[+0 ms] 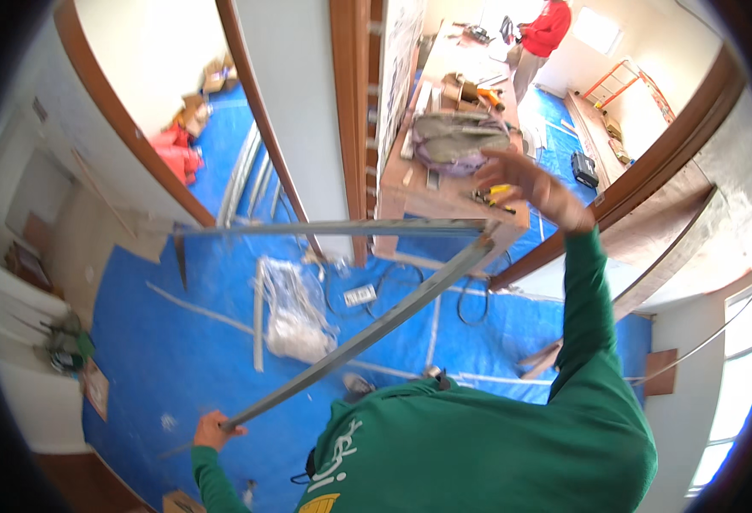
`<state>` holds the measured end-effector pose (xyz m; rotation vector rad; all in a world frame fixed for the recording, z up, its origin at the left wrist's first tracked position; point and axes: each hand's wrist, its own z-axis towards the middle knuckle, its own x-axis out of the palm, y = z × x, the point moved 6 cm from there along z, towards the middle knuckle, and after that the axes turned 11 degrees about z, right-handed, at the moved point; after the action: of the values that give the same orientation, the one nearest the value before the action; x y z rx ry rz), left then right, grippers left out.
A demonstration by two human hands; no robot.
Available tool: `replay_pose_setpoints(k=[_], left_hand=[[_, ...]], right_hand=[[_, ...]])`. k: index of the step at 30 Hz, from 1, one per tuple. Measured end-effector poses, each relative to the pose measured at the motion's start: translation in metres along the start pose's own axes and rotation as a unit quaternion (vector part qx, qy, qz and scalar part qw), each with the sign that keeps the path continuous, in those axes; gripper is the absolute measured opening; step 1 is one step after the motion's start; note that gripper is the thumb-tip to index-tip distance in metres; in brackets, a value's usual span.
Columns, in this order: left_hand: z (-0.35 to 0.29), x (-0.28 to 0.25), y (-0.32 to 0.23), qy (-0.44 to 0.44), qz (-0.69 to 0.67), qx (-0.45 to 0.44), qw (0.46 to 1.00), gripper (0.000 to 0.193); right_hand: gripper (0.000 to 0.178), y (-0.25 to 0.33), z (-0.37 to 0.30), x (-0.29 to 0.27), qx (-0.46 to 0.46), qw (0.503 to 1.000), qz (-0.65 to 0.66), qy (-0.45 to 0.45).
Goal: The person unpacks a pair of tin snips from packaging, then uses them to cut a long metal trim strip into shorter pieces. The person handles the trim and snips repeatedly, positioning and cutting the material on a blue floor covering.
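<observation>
My left hand (213, 430), low at the left, is closed round the near end of a long grey metal stud (350, 344). The stud slants away up to the right. Its far end meets a second metal profile (333, 228), which runs level to the left; whether the two are joined I cannot tell. Raised at the upper right, my right hand (536, 188) is slightly blurred, its fingers apart and holding nothing. It appears over the near end of a wooden workbench (457, 203), close to yellow-and-black snips (494, 201) and a grey-purple backpack (460, 141).
Blue sheeting (171, 342) covers the floor. A clear plastic bag of white material (294, 312) and a dark cable (470, 308) lie there. More metal profiles (243, 175) rest beyond the left doorway. A person in red (547, 30) stands beside the bench. Brown door frames (350, 103) rise ahead.
</observation>
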<state>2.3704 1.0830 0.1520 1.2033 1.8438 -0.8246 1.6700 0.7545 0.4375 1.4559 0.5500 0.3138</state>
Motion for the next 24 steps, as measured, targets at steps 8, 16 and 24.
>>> replay_pose_setpoints(k=[8,16,24], left_hand=[[0.01,-0.09,0.033,0.102,0.043,-0.034,0.993,0.056],[-0.055,-0.184,-0.205,0.055,-0.048,0.128,0.989,0.076],[-0.036,-0.242,-0.398,-0.49,0.006,0.098,0.866,0.068]], right_hand=[[0.091,-0.022,0.033,0.171,-0.214,0.93,0.295,-0.036],[0.046,0.009,0.038,0.188,-0.268,0.92,0.284,0.031],[0.044,0.002,0.083,0.144,-0.353,0.919,0.146,0.103]])
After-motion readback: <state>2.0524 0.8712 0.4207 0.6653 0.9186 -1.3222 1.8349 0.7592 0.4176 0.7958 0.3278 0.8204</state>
